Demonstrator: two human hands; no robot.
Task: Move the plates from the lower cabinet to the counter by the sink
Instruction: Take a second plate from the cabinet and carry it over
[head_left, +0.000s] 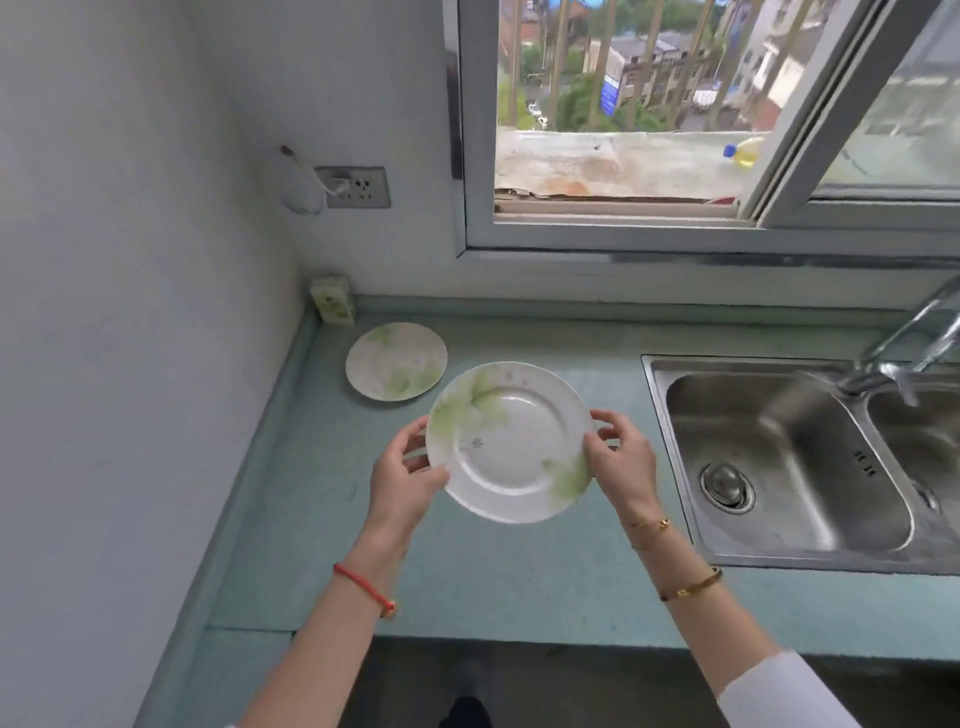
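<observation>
A white plate with green leaf print (511, 441) hangs above the pale green counter (519, 582), held by both hands. My left hand (402, 480) grips its left rim and my right hand (618, 462) grips its right rim. The plate tilts slightly toward me. A second plate of the same pattern (396, 361) lies flat on the counter near the back left corner, just beyond the held one. The lower cabinet is out of view.
A steel double sink (779, 457) with a tap (904, 348) sits to the right of the counter. A small box (332, 300) stands in the back corner. A wall socket (353, 187) and an open window (623, 114) are behind. The white wall bounds the left.
</observation>
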